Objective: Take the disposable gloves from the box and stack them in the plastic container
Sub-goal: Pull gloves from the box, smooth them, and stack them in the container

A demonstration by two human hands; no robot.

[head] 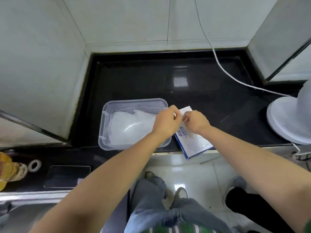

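1. Black polished countertop (202, 101) fills a tiled corner, with pale wall tiles behind and to the left, and a white cable (223, 69) running down across it toward a white fan base (286, 118) at the right edge.
2. Both bare forearms reach forward from the bottom of the view and converge over the counter's front part, wrists nearly meeting.
3. The left hand (165, 122) hovers over the right end of the plastic container (107, 105), its back up, fingers curled inward with thumb and fingertips pinched close together.
4. The right hand (196, 121) sits just beside it, above the far end of the glove box (193, 145), fingers likewise curled into a pinch facing the left hand.
5. Between the two pinches something thin and pale seems to be caught, but it is too small and blurred to tell whether it is a glove or the box's flap.
6. The clear container stands on the counter left of the box, almost touching it, and holds a loose heap of translucent gloves (127, 126).
7. The box, white with blue edging and a hand outline drawing, lies flat and angled, its near corner jutting over the counter's front edge.
8. The hands hide the box's opening, and the left forearm covers the container's near right corner.
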